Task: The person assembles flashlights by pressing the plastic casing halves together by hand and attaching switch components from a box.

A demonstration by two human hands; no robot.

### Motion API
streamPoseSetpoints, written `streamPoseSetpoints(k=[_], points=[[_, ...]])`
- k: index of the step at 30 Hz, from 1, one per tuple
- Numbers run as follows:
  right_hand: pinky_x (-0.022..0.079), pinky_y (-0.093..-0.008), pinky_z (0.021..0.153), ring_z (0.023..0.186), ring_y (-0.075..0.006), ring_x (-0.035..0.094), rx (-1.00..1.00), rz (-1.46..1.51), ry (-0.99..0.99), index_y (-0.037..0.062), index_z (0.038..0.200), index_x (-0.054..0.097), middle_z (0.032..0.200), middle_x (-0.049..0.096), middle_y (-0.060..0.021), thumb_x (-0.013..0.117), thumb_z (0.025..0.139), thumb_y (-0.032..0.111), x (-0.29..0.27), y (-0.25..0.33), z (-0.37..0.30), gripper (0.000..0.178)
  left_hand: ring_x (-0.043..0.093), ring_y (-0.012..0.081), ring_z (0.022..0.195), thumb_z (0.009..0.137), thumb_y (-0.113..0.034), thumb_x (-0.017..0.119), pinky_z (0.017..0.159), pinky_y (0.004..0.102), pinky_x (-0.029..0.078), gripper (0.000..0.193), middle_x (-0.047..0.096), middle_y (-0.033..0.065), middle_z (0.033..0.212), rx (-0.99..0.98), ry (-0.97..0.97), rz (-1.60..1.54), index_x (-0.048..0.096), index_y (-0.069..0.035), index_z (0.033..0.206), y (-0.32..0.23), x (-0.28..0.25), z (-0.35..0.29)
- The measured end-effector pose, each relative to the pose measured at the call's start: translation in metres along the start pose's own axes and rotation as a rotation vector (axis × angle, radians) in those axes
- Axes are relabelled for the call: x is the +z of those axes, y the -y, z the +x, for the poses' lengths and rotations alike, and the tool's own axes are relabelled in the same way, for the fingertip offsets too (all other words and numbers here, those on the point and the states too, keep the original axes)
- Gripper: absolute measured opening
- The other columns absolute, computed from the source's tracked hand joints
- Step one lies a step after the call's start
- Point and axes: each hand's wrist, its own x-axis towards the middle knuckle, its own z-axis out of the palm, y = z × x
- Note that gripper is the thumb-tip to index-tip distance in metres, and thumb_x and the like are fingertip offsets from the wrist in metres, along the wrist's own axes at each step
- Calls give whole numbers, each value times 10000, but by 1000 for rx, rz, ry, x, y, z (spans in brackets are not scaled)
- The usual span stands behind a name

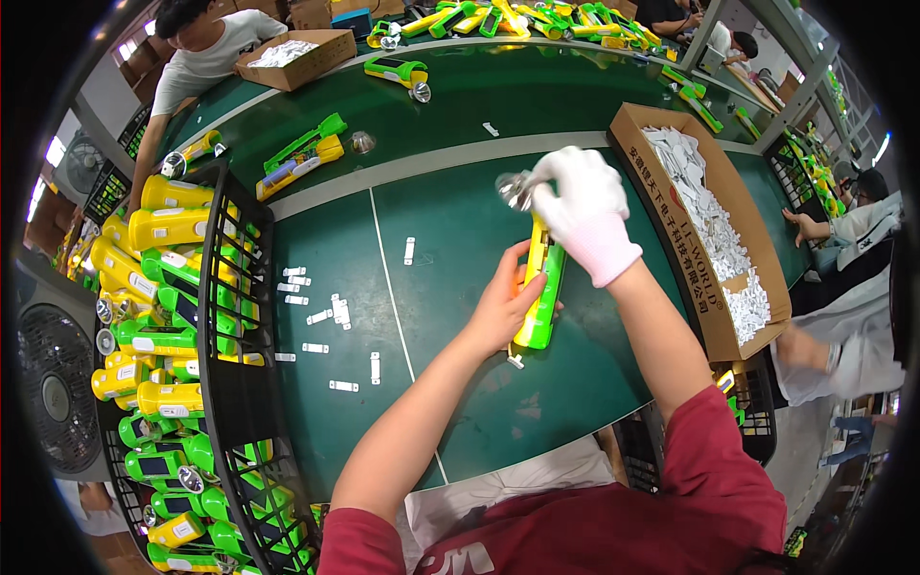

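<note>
My bare left hand (505, 299) is wrapped round the body of a yellow and green flashlight (542, 324), held tilted above the green table. My right hand (586, 199), in a white glove with a pink cuff, is closed on the clear, silvery flashlight reflector (516, 190) at the top end of that body. The glove hides part of the joint between the two. A small white piece (517, 361) shows at the flashlight's lower end. Several small white plastic strips (316, 348) lie scattered on the table to the left of my hands.
At the left, a black crate (230, 383) is heaped with flashlights. A cardboard box (685, 259) of white plastic parts stands on the right. Beyond a metal strip, a green belt (460, 101) carries opened flashlights (302, 158). A co-worker (206, 57) reaches in at the far left.
</note>
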Motion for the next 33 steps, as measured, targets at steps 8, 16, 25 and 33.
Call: streamPoseSetpoints(k=[8,16,25,33], points=[[449,-291,649,678,-180,598,577,899,390,-9,798,657,726,628,-106,672,674,321,20,-55,17,353,614,202,796,946,-149,400,702,318,507,403,540,106,1015,-20,6,-46,227,-85,1304,-6,2,-1],[457,-274,665,689,-152,602,414,635,159,10,840,641,740,641,-85,659,713,327,5,-28,9,342,610,196,794,910,-149,495,712,316,499,511,527,110,1014,25,-37,-69,209,-82,1328,-6,3,-2],[467,-262,654,719,-132,599,973,1410,701,17,870,616,805,632,-54,611,812,219,1,-54,34,210,615,210,797,918,-136,472,694,317,508,474,533,116,1001,9,-44,-172,219,-83,1315,-5,2,1],[465,-309,689,719,-178,596,427,621,181,14,905,606,768,610,-113,595,792,374,-7,-5,-42,377,612,196,780,943,-182,422,675,320,516,424,536,120,1000,50,-183,-304,227,-91,1308,-4,-5,-1]])
